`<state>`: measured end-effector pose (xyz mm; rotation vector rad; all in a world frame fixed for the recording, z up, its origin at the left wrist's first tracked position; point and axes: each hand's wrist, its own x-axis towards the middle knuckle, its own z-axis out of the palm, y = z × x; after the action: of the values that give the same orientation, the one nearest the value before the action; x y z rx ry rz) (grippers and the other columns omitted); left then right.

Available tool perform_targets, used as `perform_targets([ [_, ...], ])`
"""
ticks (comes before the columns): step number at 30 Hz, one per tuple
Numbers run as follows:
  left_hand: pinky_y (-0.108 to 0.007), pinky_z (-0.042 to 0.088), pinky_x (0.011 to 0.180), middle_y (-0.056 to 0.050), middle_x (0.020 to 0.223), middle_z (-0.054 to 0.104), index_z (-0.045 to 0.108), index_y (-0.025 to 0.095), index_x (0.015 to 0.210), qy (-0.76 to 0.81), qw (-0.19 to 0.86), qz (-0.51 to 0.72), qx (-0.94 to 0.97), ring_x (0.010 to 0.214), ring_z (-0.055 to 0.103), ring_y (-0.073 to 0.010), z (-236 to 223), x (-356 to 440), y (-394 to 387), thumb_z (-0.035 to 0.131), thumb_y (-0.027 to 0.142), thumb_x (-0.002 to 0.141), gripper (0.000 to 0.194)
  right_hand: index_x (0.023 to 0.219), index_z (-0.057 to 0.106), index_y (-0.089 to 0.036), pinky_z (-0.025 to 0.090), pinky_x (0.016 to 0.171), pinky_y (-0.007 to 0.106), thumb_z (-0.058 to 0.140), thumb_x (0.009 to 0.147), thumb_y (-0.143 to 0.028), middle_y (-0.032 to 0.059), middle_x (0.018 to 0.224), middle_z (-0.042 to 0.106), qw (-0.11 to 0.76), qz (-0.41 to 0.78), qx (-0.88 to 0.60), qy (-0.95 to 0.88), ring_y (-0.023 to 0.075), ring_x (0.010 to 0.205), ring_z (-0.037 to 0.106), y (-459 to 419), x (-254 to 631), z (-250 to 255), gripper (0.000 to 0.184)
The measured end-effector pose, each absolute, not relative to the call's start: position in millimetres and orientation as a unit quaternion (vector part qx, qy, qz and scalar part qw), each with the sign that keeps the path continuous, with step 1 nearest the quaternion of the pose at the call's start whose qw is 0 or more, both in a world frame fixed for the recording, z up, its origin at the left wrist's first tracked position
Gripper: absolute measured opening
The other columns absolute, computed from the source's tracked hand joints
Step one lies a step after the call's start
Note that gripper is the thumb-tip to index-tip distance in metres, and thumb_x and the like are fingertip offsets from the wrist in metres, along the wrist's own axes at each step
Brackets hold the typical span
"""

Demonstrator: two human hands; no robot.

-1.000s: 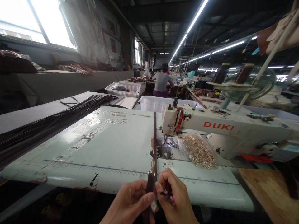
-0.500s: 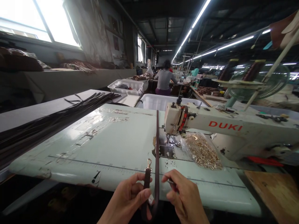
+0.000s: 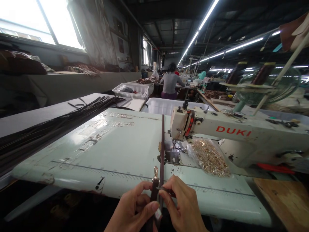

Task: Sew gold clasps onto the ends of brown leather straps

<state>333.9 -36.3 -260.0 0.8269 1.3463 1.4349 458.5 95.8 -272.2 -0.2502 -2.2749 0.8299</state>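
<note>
My left hand (image 3: 136, 206) is closed on the end of a dark brown leather strap (image 3: 154, 192), thumb in front. A gold snap hook (image 3: 155, 173) sticks up from this end. The strap's long part (image 3: 162, 145) runs away from me over the pale green table. My right hand (image 3: 182, 203) is closed in a pinch around a small, thin, dark tool, mostly hidden by the fingers. Its narrow tip meets the strap just below the hook. A small whitish piece (image 3: 158, 213) shows by my left thumb.
A sewing machine (image 3: 217, 127) stands at the right, a plastic bag of gold hooks (image 3: 211, 158) beside its needle area. Long dark straps (image 3: 60, 125) lie at the left. White bins (image 3: 154, 104) stand behind the table (image 3: 130, 148). Farther back, a person (image 3: 170, 84) sits facing away.
My right hand has moved left, bringing the small tool from beside the strap to its hook end. The hook has turned and now looks narrower. My left hand keeps its hold.
</note>
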Motion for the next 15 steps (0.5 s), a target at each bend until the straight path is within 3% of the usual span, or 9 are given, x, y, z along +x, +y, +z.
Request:
perform_targets([
  [3, -0.024, 0.045, 0.054, -0.005, 0.070, 0.064, 0.049, 0.016, 0.109, 0.553, 0.473, 0.584, 0.359, 0.056, 0.064, -0.0184, -258, 335, -38, 0.064, 0.053, 0.086, 0.046, 0.094, 0.052, -0.020, 0.039, 0.060, 0.023, 0.048, 0.098, -0.032, 0.0006, 0.082, 0.053, 0.338, 0.372, -0.095, -0.860, 0.0141, 0.072, 0.053, 95, 459, -271, 0.013],
  [8, -0.024, 0.044, 0.052, -0.005, 0.068, 0.065, 0.047, 0.016, 0.109, 0.556, 0.462, 0.592, 0.356, 0.055, 0.064, -0.0185, -260, 332, -42, 0.062, 0.053, 0.087, 0.046, 0.084, 0.050, -0.020, 0.035, 0.057, 0.023, 0.048, 0.099, -0.026, -0.0007, 0.075, 0.052, 0.357, 0.314, -0.070, -0.877, 0.0134, 0.068, 0.051, 95, 459, -267, 0.016],
  [15, -0.023, 0.048, 0.053, -0.003, 0.066, 0.063, 0.049, 0.016, 0.107, 0.523, 0.473, 0.628, 0.330, 0.055, 0.065, -0.0172, -268, 337, -46, 0.069, 0.050, 0.084, 0.045, 0.091, 0.054, -0.021, 0.043, 0.058, 0.021, 0.047, 0.098, -0.038, 0.0001, 0.078, 0.055, 0.327, 0.332, -0.087, -0.881, 0.0143, 0.069, 0.055, 93, 456, -273, 0.019],
])
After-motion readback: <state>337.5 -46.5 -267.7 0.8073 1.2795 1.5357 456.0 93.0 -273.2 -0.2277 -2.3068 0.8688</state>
